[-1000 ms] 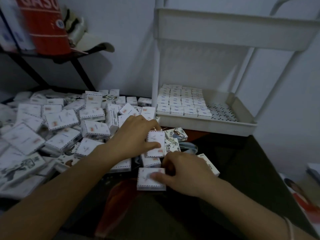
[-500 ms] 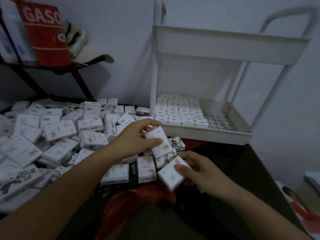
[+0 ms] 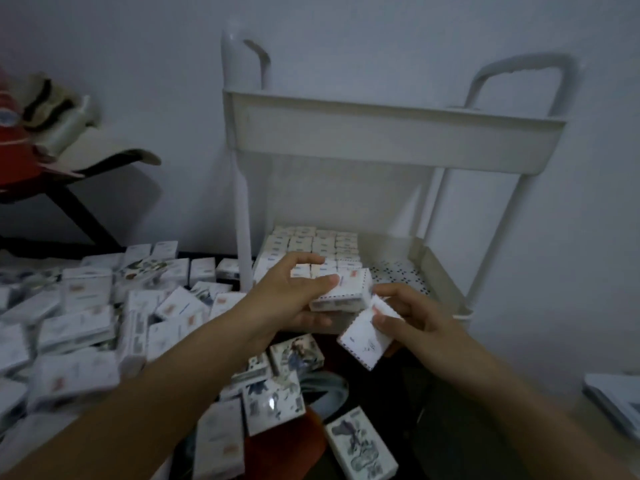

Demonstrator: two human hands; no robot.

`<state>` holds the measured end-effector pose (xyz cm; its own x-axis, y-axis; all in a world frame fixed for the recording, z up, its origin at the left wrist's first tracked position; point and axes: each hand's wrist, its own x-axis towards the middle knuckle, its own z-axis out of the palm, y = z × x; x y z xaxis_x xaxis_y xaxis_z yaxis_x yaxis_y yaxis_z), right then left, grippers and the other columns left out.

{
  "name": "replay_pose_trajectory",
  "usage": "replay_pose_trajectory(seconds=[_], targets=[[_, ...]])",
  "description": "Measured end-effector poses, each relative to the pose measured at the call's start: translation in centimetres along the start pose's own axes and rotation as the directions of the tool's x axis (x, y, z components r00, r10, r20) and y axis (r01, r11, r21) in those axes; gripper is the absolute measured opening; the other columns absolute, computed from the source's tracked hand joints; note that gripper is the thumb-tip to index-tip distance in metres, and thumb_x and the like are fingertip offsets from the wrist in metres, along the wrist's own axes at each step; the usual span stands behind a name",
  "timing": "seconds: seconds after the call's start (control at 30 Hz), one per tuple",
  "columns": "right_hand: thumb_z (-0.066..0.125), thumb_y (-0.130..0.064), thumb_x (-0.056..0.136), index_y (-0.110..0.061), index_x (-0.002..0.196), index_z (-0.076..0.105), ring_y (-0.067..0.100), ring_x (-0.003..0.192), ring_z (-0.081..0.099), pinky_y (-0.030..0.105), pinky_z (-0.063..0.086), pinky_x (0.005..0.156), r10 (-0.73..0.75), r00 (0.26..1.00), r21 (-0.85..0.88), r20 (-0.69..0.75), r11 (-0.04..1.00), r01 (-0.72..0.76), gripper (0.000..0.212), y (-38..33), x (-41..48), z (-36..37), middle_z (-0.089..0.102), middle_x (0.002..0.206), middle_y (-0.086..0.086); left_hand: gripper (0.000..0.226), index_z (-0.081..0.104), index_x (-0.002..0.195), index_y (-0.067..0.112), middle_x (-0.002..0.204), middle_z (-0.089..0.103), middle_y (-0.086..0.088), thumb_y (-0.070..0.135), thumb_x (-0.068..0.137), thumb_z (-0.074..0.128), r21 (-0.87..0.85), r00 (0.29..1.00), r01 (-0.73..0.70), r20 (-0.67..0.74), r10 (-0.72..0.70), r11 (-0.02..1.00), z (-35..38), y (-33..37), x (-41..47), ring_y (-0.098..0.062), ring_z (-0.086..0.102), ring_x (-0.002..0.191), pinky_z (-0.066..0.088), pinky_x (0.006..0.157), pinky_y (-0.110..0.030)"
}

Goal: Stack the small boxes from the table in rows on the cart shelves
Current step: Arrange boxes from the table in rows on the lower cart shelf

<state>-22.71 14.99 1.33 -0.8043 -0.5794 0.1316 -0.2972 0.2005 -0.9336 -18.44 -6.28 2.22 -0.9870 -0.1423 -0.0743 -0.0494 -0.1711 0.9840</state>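
Note:
My left hand (image 3: 294,299) grips a small white box (image 3: 343,292) with a dashed border, held level just in front of the cart's lower shelf (image 3: 440,271). My right hand (image 3: 412,317) holds a second white box (image 3: 365,339), tilted, just below and to the right of the first. Rows of small boxes (image 3: 311,244) fill the left part of that shelf. A heap of several loose boxes (image 3: 90,320) covers the table at the left.
The white cart's upper shelf (image 3: 391,140) hangs above the lower one, with a post (image 3: 240,202) at its left front corner. A dark rack with a red item (image 3: 20,161) stands at the far left. Papers (image 3: 616,396) lie at the right edge.
Both hands have lifted off the table with a box each and moved up and forward toward the cart's lower shelf. The view has tilted up.

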Motion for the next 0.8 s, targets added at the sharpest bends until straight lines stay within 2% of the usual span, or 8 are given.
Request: replay_pose_trajectory(seconds=[0.07, 0.2, 0.27, 0.4, 0.53, 0.6, 0.7, 0.8], targets=[[0.060, -0.017, 0.093, -0.030, 0.114, 0.061, 0.018, 0.088, 0.069, 0.032, 0.059, 0.070, -0.014, 1.000, 0.006, -0.022, 1.000, 0.014, 0.025, -0.1, 1.6, -0.5, 0.071, 0.102, 0.000, 0.010, 0.069, 0.100, 0.027, 0.105, 0.069, -0.005, 0.023, 0.090, 0.066, 0.095, 0.994, -0.099, -0.026, 0.102, 0.991, 0.9, -0.1, 1.5, -0.020, 0.073, 0.079, 0.058, 0.059, -0.032], [0.058, -0.015, 0.094, -0.031, 0.109, 0.063, 0.006, 0.079, 0.068, 0.025, 0.057, 0.061, -0.053, 0.988, -0.041, -0.142, 0.998, 0.048, 0.022, -0.5, 5.2, -1.4, 0.071, 0.095, -0.007, 0.026, 0.071, 0.101, 0.032, 0.113, 0.068, 0.007, 0.023, 0.101, 0.047, 0.345, 0.972, -0.223, 0.002, 0.237, 0.912, 1.8, -0.1, 4.8, -0.003, 0.068, 0.091, 0.060, 0.070, -0.031], [0.056, -0.015, 0.096, -0.029, 0.113, 0.064, 0.001, 0.076, 0.066, 0.017, 0.053, 0.056, -0.079, 0.982, -0.076, -0.172, 0.995, 0.066, 0.023, -0.6, 7.2, -1.9, 0.069, 0.095, -0.013, 0.029, 0.069, 0.107, 0.033, 0.114, 0.070, 0.005, 0.038, 0.101, 0.041, 0.376, 0.977, -0.202, 0.009, 0.215, 0.904, 2.0, 0.1, 6.4, -0.005, 0.066, 0.099, 0.059, 0.082, -0.034], [0.052, -0.020, 0.098, -0.030, 0.118, 0.062, -0.007, 0.067, 0.063, 0.007, 0.044, 0.049, -0.138, 0.977, -0.135, -0.162, 0.984, 0.117, 0.024, -0.1, 11.0, -2.5, 0.066, 0.094, -0.018, 0.046, 0.070, 0.102, 0.034, 0.095, 0.074, 0.008, 0.068, 0.079, 0.051, 0.438, 0.977, -0.199, 0.021, 0.211, 0.877, 2.0, 0.8, 9.8, -0.009, 0.070, 0.090, 0.058, 0.082, -0.036], [0.053, -0.027, 0.097, -0.038, 0.113, 0.060, 0.002, 0.063, 0.065, 0.014, 0.049, 0.051, -0.122, 0.957, -0.098, -0.262, 0.990, 0.099, 0.021, 1.9, 16.2, -3.3, 0.066, 0.099, -0.008, 0.018, 0.065, 0.091, 0.031, 0.086, 0.070, 0.007, 0.047, 0.086, 0.060, 0.544, 0.945, -0.151, -0.165, 0.282, 0.825, 1.2, 1.9, 15.1, -0.012, 0.068, 0.079, 0.057, 0.072, -0.031], [0.058, -0.026, 0.093, -0.035, 0.102, 0.056, 0.012, 0.056, 0.063, 0.020, 0.046, 0.046, -0.052, 0.933, -0.051, -0.357, 0.998, 0.036, 0.012, 3.1, 19.2, -4.1, 0.064, 0.094, -0.001, 0.009, 0.060, 0.090, 0.029, 0.083, 0.065, 0.007, 0.038, 0.091, 0.059, 0.703, 0.903, -0.105, -0.229, 0.364, 0.703, 0.2, 2.7, 18.3, -0.010, 0.061, 0.071, 0.046, 0.059, -0.021], [0.064, -0.023, 0.091, -0.023, 0.102, 0.045, 0.018, 0.054, 0.064, 0.026, 0.044, 0.046, 0.024, 0.914, -0.026, -0.405, 0.999, -0.038, 0.022, 4.8, 22.8, -5.0, 0.064, 0.090, 0.005, 0.019, 0.062, 0.109, 0.016, 0.098, 0.064, 0.000, 0.019, 0.090, 0.062, 0.780, 0.859, -0.155, -0.198, 0.473, 0.606, -1.3, 2.7, 22.2, -0.019, 0.060, 0.088, 0.041, 0.069, -0.022], [0.059, -0.021, 0.091, -0.025, 0.102, 0.052, 0.011, 0.047, 0.061, 0.022, 0.042, 0.044, -0.041, 0.891, -0.122, -0.453, 0.992, -0.017, 0.013, 6.0, 24.6, -5.3, 0.065, 0.085, -0.001, 0.019, 0.062, 0.106, 0.014, 0.099, 0.063, 0.000, 0.009, 0.088, 0.061, 0.842, 0.863, -0.155, -0.139, 0.486, 0.516, -2.1, 1.9, 24.7, -0.021, 0.060, 0.094, 0.038, 0.070, -0.022]])
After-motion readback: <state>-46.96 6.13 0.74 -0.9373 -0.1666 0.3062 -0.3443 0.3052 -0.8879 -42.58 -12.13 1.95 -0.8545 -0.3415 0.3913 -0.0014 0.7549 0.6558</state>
